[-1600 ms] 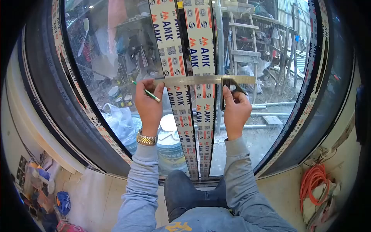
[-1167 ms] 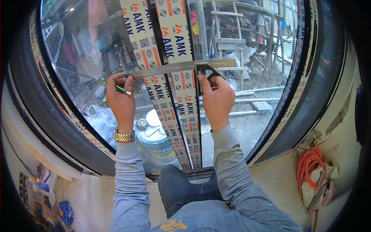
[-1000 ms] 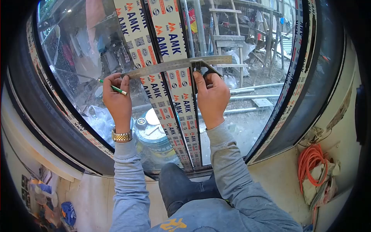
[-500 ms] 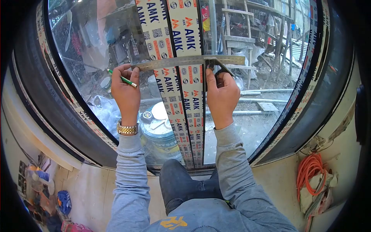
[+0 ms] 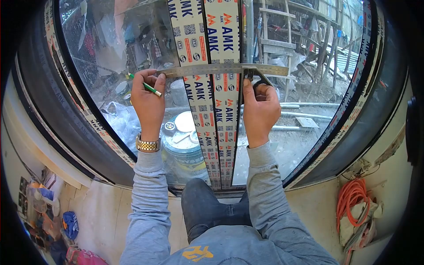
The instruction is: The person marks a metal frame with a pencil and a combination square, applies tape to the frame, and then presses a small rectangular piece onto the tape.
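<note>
A metal combination square [image 5: 198,70] lies across the taped frame bars [image 5: 225,104] of a glazed door or window, its blade roughly level. At the blade's left end, my left hand [image 5: 148,99] is closed, thumb and finger at the tip. A green pencil [image 5: 152,89] is tucked in that same hand, pointing down to the right. My right hand [image 5: 263,110] grips the square's dark head, thumb in front, against the right edge of the bars. Its other fingers curl behind and are partly hidden.
Through the glass [image 5: 282,154] show a lidded bucket [image 5: 183,152], pipes and a wooden ladder [image 5: 277,44]. An orange hose [image 5: 353,201] hangs coiled at right. Bags and clutter, including a blue cloth [image 5: 70,224], lie at lower left. My knee [image 5: 198,203] is close to the frame.
The whole view has shifted slightly, so frame, square and both hands appear farther right. Against the frame bars, the square and my grip look much the same.
</note>
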`<action>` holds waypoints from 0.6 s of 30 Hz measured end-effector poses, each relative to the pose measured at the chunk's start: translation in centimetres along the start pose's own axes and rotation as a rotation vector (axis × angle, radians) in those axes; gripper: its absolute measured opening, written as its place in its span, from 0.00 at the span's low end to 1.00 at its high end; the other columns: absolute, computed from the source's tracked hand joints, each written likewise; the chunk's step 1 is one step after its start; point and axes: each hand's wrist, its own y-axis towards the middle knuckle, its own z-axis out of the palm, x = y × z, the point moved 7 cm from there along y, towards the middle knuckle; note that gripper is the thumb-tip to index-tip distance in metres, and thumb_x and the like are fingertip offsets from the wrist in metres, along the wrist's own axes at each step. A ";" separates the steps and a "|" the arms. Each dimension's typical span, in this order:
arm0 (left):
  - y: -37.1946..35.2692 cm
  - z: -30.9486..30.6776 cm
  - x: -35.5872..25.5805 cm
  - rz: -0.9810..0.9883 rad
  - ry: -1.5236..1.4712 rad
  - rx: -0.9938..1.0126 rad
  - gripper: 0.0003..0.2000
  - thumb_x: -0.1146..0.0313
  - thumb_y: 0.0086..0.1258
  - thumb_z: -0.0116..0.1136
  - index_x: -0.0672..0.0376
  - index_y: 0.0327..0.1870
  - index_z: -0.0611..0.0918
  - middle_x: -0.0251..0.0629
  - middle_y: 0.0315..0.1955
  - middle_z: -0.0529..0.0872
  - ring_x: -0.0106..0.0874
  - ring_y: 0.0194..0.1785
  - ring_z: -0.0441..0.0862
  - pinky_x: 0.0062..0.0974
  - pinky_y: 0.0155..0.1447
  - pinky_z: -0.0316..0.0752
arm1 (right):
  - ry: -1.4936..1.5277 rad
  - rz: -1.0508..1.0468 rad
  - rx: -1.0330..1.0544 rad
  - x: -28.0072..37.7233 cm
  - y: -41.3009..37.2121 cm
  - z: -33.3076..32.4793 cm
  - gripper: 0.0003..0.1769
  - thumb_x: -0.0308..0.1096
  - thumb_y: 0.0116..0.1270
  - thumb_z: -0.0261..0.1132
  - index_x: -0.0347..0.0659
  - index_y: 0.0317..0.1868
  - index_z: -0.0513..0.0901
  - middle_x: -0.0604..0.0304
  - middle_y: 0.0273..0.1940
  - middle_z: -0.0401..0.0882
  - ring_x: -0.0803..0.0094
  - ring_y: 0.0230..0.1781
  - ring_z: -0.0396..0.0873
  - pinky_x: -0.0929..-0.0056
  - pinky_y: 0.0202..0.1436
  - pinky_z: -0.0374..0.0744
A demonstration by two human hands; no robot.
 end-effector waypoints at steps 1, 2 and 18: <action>0.0 0.0 0.0 -0.004 -0.002 0.002 0.09 0.70 0.77 0.69 0.62 0.50 0.83 0.28 0.31 0.84 0.17 0.32 0.75 0.20 0.36 0.70 | 0.025 0.007 -0.027 -0.2 -0.2 0.1 0.24 0.50 0.64 0.81 0.35 0.35 0.86 0.56 0.30 0.84 0.64 0.27 0.81 0.63 0.34 0.79; 0.0 0.0 -0.1 -0.009 -0.005 0.004 0.09 0.69 0.77 0.69 0.62 0.50 0.83 0.28 0.30 0.84 0.17 0.32 0.75 0.20 0.36 0.70 | 0.050 0.014 -0.055 -0.4 -0.4 0.0 0.24 0.50 0.63 0.81 0.35 0.36 0.86 0.57 0.31 0.84 0.65 0.28 0.80 0.64 0.35 0.78; 0.7 -0.1 0.0 0.034 0.034 -0.012 0.10 0.69 0.75 0.71 0.62 0.50 0.83 0.31 0.31 0.86 0.18 0.32 0.80 0.20 0.37 0.75 | 0.305 0.046 -0.120 -1.5 -0.1 1.1 0.21 0.41 0.60 0.86 0.32 0.37 0.86 0.65 0.36 0.78 0.76 0.31 0.69 0.74 0.36 0.72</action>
